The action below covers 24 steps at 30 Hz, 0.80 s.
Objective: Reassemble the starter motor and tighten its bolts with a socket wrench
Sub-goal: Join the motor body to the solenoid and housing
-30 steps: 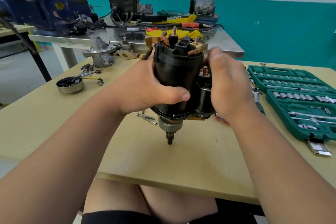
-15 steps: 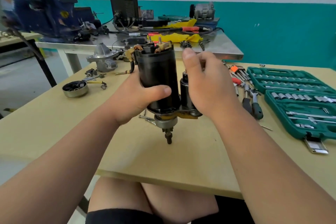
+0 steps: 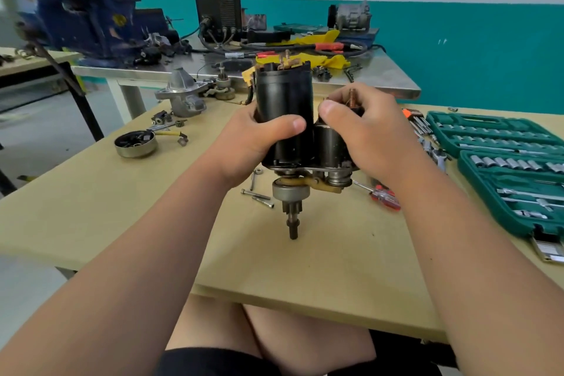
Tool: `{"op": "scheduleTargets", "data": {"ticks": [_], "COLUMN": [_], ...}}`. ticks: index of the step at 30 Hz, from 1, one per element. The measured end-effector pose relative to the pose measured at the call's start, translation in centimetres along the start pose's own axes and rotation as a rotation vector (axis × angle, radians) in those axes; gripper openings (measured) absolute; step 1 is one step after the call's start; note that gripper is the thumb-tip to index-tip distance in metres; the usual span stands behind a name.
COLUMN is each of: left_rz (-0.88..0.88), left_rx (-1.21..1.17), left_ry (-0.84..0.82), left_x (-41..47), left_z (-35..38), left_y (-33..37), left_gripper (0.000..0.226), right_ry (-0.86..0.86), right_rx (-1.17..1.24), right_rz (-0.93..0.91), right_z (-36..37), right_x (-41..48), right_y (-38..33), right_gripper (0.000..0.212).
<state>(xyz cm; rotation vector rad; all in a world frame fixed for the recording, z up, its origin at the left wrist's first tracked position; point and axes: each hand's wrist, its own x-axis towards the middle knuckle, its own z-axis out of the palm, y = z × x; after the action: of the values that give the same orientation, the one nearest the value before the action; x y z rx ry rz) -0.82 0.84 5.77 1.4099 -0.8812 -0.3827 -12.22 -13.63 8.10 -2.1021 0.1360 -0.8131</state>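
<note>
You hold the starter motor (image 3: 283, 107) upright in the centre of the frame, above the surface (image 3: 137, 223), with its pinion shaft (image 3: 293, 220) pointing down. Whether the tip rests on the wood, I cannot tell. Your left hand (image 3: 253, 149) has its fingers curled round the black body, with the thumb across the front. Your right hand (image 3: 369, 137) has its fingers curled over the top of the solenoid (image 3: 329, 143), closed around the copper stud (image 3: 352, 96).

The main danger, in my judgement, is that these parts are only put together and not yet fastened. The bolts (image 3: 256, 197) lie loose on the surface just left of the shaft, and the aluminium nose housing (image 3: 183, 94) stands well apart, toward the upper left. If you tilt the motor or relax one hand, the solenoid may slide away from the body. The brass-coloured lever (image 3: 308, 183) under them could then slip out of its place.

Pulling on the stud may also strain it, because it is a thin part. The brush leads (image 3: 287, 62) at the top of the body are uncovered, so a knock there could bend them. If the motor drops, the shaft will hit the wood first. The loose bolts may also roll off when your forearm sweeps past them.
</note>
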Motion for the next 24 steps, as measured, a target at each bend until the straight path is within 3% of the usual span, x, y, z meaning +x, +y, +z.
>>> {"op": "scheduleTargets", "data": {"ticks": [11, 19, 24], "left_rz": [0.067, 0.056, 0.045], "left_rx": [0.033, 0.114, -0.035], "left_ry": [-0.102, -0.171, -0.143], "left_x": [2.2, 1.2, 1.5], "left_z": [1.5, 0.5, 1.0], "left_y": [-0.7, 0.9, 1.1], "left_gripper": [0.054, 0.055, 0.047], "right_ry": [0.093, 0.018, -0.015], "right_rx": [0.151, 0.152, 0.155], "right_rz": [-0.078, -0.159, -0.157], "right_z": [-1.0, -1.3, -1.2], "right_x": [0.0, -1.1, -1.3], "right_y": [3.3, 2.5, 2.5], "right_gripper": [0.015, 0.020, 0.023]}}
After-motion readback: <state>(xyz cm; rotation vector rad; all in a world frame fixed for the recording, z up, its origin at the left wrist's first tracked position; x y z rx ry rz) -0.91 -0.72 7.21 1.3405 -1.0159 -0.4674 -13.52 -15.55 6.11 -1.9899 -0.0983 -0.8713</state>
